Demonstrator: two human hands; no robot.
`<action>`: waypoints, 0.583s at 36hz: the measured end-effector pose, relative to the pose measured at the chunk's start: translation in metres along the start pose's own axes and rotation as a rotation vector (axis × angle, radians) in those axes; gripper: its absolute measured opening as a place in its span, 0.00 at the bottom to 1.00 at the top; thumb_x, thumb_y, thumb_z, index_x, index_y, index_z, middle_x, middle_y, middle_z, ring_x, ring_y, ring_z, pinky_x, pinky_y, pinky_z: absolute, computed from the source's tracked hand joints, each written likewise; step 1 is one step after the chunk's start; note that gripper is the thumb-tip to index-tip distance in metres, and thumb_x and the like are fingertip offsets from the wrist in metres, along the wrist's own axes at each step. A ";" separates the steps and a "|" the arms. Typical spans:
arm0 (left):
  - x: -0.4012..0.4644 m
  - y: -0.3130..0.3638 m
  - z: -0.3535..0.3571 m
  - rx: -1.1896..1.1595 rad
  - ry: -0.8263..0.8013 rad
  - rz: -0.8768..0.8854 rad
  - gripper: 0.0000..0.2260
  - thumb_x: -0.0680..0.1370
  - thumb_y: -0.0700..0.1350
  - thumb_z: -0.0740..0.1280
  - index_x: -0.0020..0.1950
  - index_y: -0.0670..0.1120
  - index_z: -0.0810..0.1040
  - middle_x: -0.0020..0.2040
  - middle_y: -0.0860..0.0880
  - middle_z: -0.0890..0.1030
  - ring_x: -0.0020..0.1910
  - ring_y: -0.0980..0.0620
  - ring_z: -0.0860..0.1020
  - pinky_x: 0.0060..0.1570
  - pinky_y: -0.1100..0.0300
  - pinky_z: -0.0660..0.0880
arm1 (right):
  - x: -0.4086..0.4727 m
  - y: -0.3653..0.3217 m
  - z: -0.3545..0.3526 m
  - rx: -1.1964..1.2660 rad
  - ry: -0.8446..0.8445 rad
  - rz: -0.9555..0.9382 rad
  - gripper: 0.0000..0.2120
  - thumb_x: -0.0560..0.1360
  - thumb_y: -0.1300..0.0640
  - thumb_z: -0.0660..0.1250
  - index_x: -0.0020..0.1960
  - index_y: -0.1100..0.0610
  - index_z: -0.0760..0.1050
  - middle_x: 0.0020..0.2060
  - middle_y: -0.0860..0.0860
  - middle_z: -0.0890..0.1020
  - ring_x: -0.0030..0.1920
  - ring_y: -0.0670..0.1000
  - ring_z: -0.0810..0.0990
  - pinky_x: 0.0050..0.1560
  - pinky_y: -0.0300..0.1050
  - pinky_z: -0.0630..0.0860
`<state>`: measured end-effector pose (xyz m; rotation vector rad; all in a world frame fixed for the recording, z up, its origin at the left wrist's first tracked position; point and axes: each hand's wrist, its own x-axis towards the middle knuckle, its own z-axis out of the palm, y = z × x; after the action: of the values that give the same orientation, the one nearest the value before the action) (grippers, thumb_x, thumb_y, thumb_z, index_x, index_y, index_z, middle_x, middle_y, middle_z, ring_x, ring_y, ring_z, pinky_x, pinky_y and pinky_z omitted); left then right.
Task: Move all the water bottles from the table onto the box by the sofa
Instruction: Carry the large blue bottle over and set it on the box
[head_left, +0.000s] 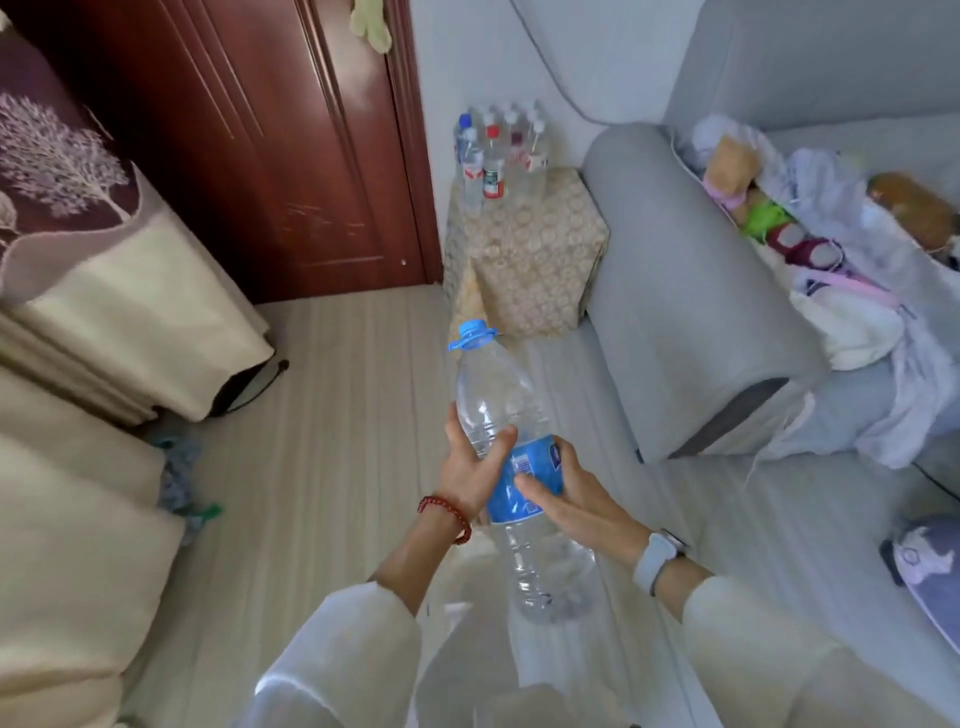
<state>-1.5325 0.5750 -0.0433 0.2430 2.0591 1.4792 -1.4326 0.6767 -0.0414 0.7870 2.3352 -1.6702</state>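
Now carrying a large clear water bottle (511, 457), tilted above floor, gripped by left hand (470, 467) and right hand (571, 499). Next: set upright on patterned box (524, 260) beside grey sofa (691, 312), near smaller bottles (498, 150).

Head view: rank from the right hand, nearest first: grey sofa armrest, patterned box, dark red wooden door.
From the right hand:
1. Grey sofa armrest, just ahead on the right.
2. Patterned box, farther ahead, beside the armrest.
3. Dark red wooden door, far left, beyond the box.
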 end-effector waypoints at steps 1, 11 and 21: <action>0.026 0.008 -0.002 -0.004 -0.005 0.002 0.29 0.76 0.49 0.64 0.72 0.50 0.51 0.58 0.49 0.74 0.55 0.50 0.74 0.55 0.59 0.68 | 0.024 -0.008 -0.008 0.008 -0.003 0.001 0.26 0.75 0.44 0.62 0.67 0.50 0.56 0.46 0.40 0.79 0.45 0.40 0.79 0.42 0.33 0.72; 0.261 0.123 0.000 0.002 -0.101 0.067 0.25 0.70 0.54 0.67 0.63 0.52 0.62 0.54 0.54 0.75 0.51 0.56 0.75 0.57 0.56 0.71 | 0.234 -0.088 -0.113 0.079 0.088 0.015 0.26 0.74 0.44 0.63 0.67 0.50 0.57 0.47 0.41 0.79 0.46 0.40 0.80 0.42 0.31 0.72; 0.468 0.200 0.073 -0.028 -0.207 0.074 0.25 0.75 0.45 0.66 0.69 0.49 0.58 0.55 0.53 0.74 0.49 0.62 0.74 0.45 0.73 0.73 | 0.417 -0.097 -0.246 0.181 0.191 0.073 0.31 0.72 0.50 0.68 0.69 0.52 0.57 0.54 0.48 0.79 0.52 0.48 0.80 0.56 0.47 0.77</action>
<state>-1.9083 0.9255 -0.0410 0.4469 1.8812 1.4601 -1.7939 1.0134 -0.0486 1.0980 2.2635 -1.8694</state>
